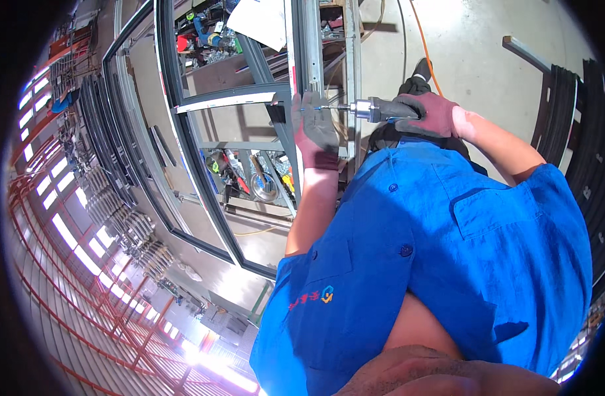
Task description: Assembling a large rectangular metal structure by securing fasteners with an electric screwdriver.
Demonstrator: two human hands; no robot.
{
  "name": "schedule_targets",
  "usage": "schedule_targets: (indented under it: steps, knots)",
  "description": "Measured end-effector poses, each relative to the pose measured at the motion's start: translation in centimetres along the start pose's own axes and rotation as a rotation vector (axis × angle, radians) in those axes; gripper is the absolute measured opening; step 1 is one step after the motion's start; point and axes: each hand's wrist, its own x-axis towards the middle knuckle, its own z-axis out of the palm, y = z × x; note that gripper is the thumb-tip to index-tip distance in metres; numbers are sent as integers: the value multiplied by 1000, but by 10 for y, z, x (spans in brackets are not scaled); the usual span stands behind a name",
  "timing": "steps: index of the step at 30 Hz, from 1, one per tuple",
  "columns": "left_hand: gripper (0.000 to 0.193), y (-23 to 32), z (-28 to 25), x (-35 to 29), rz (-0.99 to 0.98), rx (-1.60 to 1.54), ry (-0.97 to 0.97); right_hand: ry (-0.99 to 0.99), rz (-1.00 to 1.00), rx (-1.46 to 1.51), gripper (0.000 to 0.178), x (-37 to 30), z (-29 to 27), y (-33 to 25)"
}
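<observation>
left hand [313, 129]: gloved, flat against the grey frame upright [310, 59], fingers beside the bit.
right hand [429, 113]: wrapped around the power screwdriver [375, 109].
bit tip [313, 108]: touching the upright, just beyond the left fingers.
risk: a slipping bit could jab the bracing glove.

Matt knit-cloth gloves [315, 132]; shiny metal screwdriver [375, 109]; smooth grey metal frame [309, 59]; blue cloth shirt [447, 237].

The left hand [314, 132] rests against the upright metal frame bar [309, 59], just left of the power drill [375, 109]. The right hand [429, 114] sits at the drill's right end. The drill's bit [325, 107] touches the bar. A cable [426, 46] lies on the floor [474, 72] behind the hands.
</observation>
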Motion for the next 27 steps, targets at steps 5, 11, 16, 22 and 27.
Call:
schedule_targets:
  steps: [5, 11, 16, 22, 27]
  knots:
    - [46, -5, 4, -2, -34, 85, 37, -6, 24, 6, 55, -3, -3, 1]
    - [47, -9, 11, 1, -48, 89, 112, 8, 36, -8, 54, -2, -4, 5]
    - [51, -20, -23, 22, -178, 71, -8, 42, 50, -69, 53, 10, 8, 18]
    - [41, -16, -9, 35, -217, 141, -36, 95, 83, -76, 55, 30, 19, 20]
    - [38, -16, -8, 40, -224, 153, -25, 71, 91, -82, 52, 34, 13, 9]
